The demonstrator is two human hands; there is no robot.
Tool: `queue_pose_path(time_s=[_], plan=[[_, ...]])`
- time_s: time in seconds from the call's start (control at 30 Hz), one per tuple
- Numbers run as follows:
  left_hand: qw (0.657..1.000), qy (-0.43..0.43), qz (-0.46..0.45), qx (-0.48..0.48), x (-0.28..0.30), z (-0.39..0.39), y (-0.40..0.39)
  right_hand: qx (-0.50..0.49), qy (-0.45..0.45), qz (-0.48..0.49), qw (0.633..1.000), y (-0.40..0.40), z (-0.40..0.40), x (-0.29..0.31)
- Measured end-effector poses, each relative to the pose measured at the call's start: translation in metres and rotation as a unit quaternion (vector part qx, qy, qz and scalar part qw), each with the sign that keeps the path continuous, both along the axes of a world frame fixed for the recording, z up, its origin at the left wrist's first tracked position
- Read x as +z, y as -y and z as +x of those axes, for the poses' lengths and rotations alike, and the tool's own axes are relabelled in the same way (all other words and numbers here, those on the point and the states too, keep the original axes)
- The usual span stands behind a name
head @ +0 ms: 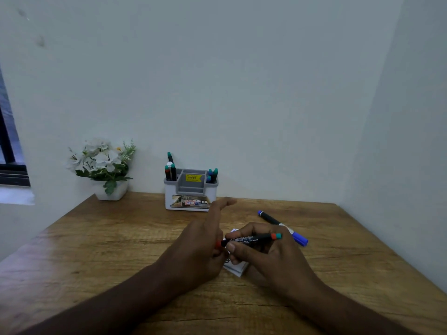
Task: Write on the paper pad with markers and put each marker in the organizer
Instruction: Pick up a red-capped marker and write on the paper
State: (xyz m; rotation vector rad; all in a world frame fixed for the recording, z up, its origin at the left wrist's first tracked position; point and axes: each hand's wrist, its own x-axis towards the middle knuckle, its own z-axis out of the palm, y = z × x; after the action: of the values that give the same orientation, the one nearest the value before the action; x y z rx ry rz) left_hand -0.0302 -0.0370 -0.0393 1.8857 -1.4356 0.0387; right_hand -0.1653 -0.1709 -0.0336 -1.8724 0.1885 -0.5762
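A wooden table stands in the corner of pale walls. At its far left, a white pot with white flowers stands against the wall. A dark window frame shows at the left edge.

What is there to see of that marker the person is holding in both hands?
The red marker is a slim black barrel with pale printed lettering, a red band and teal tip at its right end, and red at its left end. It lies nearly level, just above the paper pad. The right hand grips the barrel; the left hand pinches the red end.
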Motion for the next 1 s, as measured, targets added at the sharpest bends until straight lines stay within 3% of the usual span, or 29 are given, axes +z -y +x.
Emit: queue_pose_path(time_s=[0.27,0.33,0.43,0.5,0.6,0.83,1.0], plan=[[0.995,-0.079,-0.049,-0.040,-0.003,-0.009,0.002,-0.001,0.016,0.030,0.999,-0.005,-0.001,0.006],[0.998,-0.024,-0.050,-0.019,0.002,-0.012,-0.001,-0.025,0.030,-0.002,0.999,-0.002,0.001,0.008],[0.985,0.164,-0.034,0.030,0.008,-0.012,-0.008,-0.092,0.043,-0.094,0.990,0.006,0.003,0.006],[0.979,0.203,-0.010,0.010,0.008,-0.011,-0.009,-0.122,0.042,-0.158,0.979,0.011,0.003,0.002],[0.973,0.231,-0.011,0.001,0.006,-0.003,-0.005,-0.133,0.040,-0.169,0.976,0.014,0.003,0.000],[0.980,0.187,-0.052,-0.035,0.004,0.015,-0.006,-0.092,0.049,-0.189,0.977,0.013,0.003,0.000],[0.983,0.147,-0.109,0.008,0.001,0.021,-0.004,-0.081,0.144,-0.176,0.970,0.016,0.000,0.006]])
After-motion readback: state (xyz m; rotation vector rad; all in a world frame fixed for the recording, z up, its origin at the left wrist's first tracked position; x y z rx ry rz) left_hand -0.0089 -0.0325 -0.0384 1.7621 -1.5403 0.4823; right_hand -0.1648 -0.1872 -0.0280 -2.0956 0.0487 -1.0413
